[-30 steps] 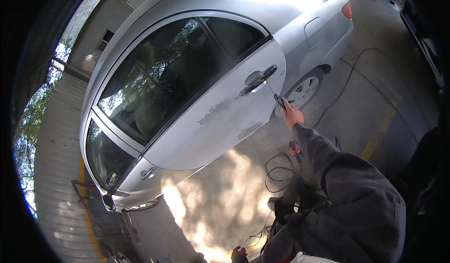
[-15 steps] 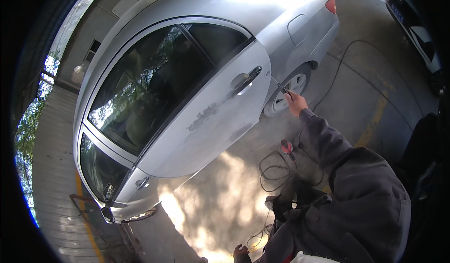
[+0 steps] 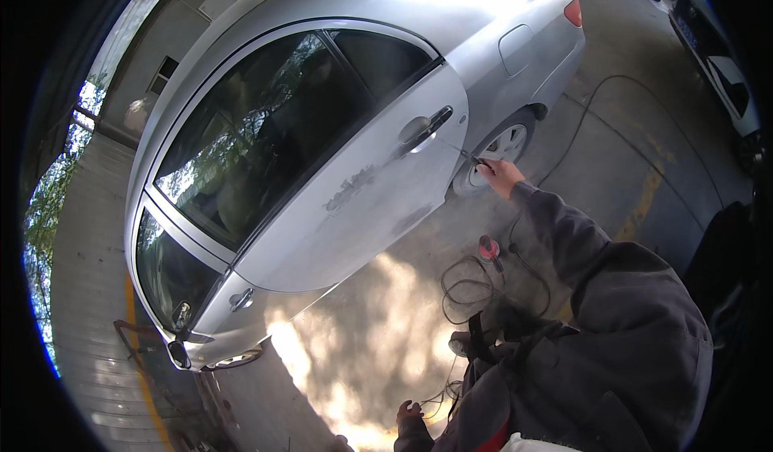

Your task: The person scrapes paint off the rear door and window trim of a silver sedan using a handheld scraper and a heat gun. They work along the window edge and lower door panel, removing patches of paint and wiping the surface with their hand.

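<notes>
My right hand (image 3: 504, 178) is closed round the dark handle of a screwdriver (image 3: 473, 159), held out beside the rear door (image 3: 427, 180) of a silver car. Its thin shaft points up and left toward the chrome door handle (image 3: 427, 130); whether the tip touches anything cannot be made out. On the door's rear edge is a small round dark spot (image 3: 462, 119). Dull grey sanded patches (image 3: 351, 188) mark the panel below the handle. Low in the view, my left hand (image 3: 409, 411) hangs above the floor with loosely bent fingers apart, holding nothing visible.
A red power sander (image 3: 489, 249) lies on the concrete floor beside coils of dark cord (image 3: 463, 291). The rear wheel (image 3: 507, 142) is just beyond my right hand. Another car (image 3: 713, 57) stands at far right. A long cable (image 3: 581, 122) crosses the floor.
My right hand has shifted slightly left. The screwdriver's tip has moved from the door's rear edge leftward, toward the door handle. My left hand has come a little higher into view.
</notes>
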Demonstrator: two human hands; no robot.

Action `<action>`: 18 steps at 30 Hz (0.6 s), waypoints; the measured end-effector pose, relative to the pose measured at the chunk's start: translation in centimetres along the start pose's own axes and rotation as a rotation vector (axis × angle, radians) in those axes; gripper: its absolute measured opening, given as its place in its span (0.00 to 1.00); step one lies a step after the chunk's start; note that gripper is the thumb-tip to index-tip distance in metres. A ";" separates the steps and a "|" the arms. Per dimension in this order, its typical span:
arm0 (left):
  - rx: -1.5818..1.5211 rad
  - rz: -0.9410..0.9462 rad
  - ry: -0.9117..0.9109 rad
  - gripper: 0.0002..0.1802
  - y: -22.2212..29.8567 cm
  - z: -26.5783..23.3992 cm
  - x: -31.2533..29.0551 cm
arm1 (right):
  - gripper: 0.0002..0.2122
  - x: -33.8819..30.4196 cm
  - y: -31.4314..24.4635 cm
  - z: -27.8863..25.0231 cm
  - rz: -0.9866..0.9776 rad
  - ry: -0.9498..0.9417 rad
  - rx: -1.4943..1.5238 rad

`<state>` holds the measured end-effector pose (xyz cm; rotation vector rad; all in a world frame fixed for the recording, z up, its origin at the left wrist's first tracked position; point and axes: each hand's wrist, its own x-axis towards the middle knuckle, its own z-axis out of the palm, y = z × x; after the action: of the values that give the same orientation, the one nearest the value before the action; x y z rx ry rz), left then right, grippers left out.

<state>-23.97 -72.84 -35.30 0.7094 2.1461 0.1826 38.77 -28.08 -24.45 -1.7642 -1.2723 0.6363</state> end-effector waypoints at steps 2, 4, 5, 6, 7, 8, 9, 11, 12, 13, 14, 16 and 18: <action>-0.025 -0.012 0.013 0.31 0.2 0.2 -0.2 | 0.17 0.2 -0.8 0.1 -0.018 -0.089 -0.016; -0.016 0.001 0.016 0.31 -0.6 0.5 -0.3 | 0.17 -0.2 -1.1 0.8 -0.013 -0.299 -0.023; -0.008 0.007 0.020 0.31 -1.3 0.2 -0.4 | 0.17 -0.7 -1.4 1.5 -0.037 -0.239 0.003; -0.031 -0.045 0.013 0.31 -0.6 1.1 -0.8 | 0.17 -0.7 -2.0 1.8 -0.073 -0.170 0.006; -0.028 -0.036 0.005 0.31 -0.3 1.3 -1.1 | 0.17 -1.0 -2.4 2.1 -0.100 -0.109 0.018; -0.023 -0.027 -0.003 0.31 -0.1 1.3 -1.4 | 0.17 -1.2 -2.9 2.5 -0.110 -0.106 -0.006; -0.017 -0.020 -0.008 0.31 -0.3 1.1 -1.8 | 0.17 -1.5 -3.5 3.1 -0.120 -0.104 -0.026; -0.019 -0.019 0.036 0.30 -2.1 0.4 -0.7 | 0.17 -1.0 -4.7 4.3 -0.140 -0.162 -0.050; -0.023 -0.020 0.010 0.30 -0.7 1.4 -0.4 | 0.16 0.0 -3.5 4.0 -0.144 -0.208 -0.113; -0.017 -0.042 0.003 0.30 -1.0 1.2 -0.6 | 0.16 -0.1 -3.6 4.3 -0.140 -0.274 -0.154; -0.053 -0.043 0.000 0.30 -1.2 1.3 -1.0 | 0.16 -0.7 -3.6 4.8 -0.121 -0.195 -0.119; -0.138 -0.044 0.021 0.30 -2.6 1.3 -1.1 | 0.15 -1.9 -6.4 5.8 -0.098 -0.043 -0.027; -0.061 -0.009 0.028 0.29 -2.7 1.2 0.0 | 0.16 -1.5 -7.1 6.1 -0.147 -0.154 -0.101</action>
<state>-24.20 -75.26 -37.04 0.6655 2.1600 0.2537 29.91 -26.54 -21.60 -1.7098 -1.5478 0.6433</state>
